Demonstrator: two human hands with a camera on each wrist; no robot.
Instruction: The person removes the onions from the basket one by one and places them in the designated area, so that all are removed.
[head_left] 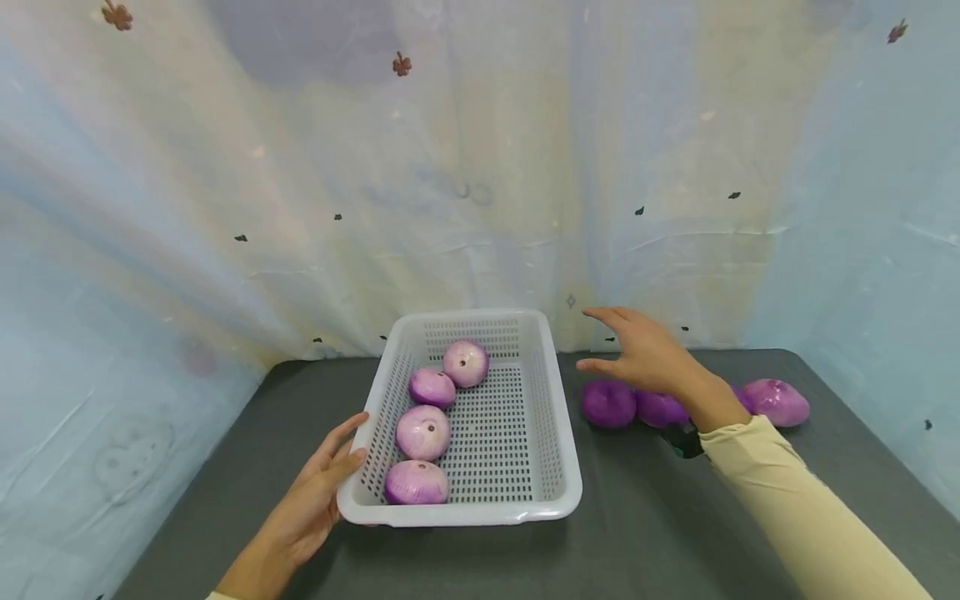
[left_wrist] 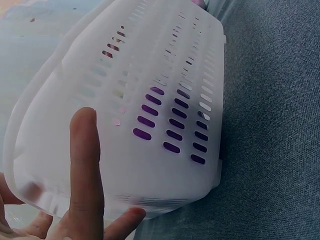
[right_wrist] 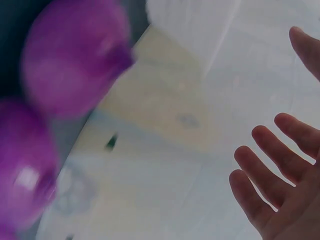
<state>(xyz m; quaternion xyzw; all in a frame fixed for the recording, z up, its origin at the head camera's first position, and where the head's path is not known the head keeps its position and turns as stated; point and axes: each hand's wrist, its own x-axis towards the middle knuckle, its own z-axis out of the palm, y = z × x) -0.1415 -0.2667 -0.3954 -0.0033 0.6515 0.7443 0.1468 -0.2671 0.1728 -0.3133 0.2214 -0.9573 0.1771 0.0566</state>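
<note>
A white plastic basket (head_left: 558,450) with slotted walls holds several red onions (head_left: 423,432) lined up along its left side. My left hand (head_left: 318,487) grips the basket's left wall near the front corner. In the left wrist view, the fingers (left_wrist: 85,160) lie along the outside of the slotted wall, with purple showing through the slots. To the right of the basket, my right hand (head_left: 645,350) is raised with thumb and fingers spread, nothing in it. Below it is a row of darker purple onions (head_left: 608,404), also visible in the right wrist view (right_wrist: 77,57).
The dark grey tabletop (head_left: 630,533) carries the basket and the onion row. A lighter, shiny onion (head_left: 777,402) sits at the row's right end. A patterned pale curtain (head_left: 480,167) hangs right behind the table and along both sides.
</note>
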